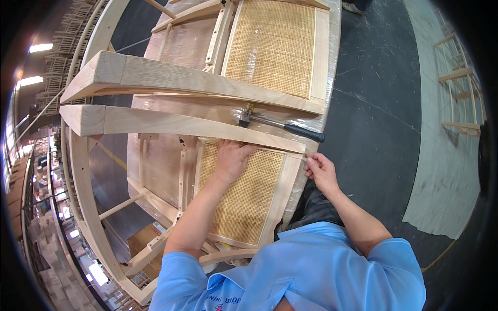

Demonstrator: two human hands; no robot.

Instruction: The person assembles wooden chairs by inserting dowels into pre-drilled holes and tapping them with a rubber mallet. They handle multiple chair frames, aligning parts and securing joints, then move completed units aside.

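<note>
A pale wooden chair frame [207, 126] lies in front of me, its woven cane panel [244, 199] set inside a wooden border. My left hand [233, 159] rests on the panel's far edge, close under the long rail. Its thumb and index finger stretch right along that edge, while the other fingertips are partly hidden. At the frame's right corner, my right hand [321, 170] has its fingers curled in a pinch; whatever they may hold is too small to make out. Beyond the rail lies a hammer [280, 124] with a black grip, apart from both hands.
A second wooden frame with a cane panel [272, 44] lies farther back on the plastic-wrapped work surface [332, 52]. A cardboard box [145, 241] stands below at the left. Wooden frames [459, 80] stand at the far right, beside a grey floor sheet [441, 171].
</note>
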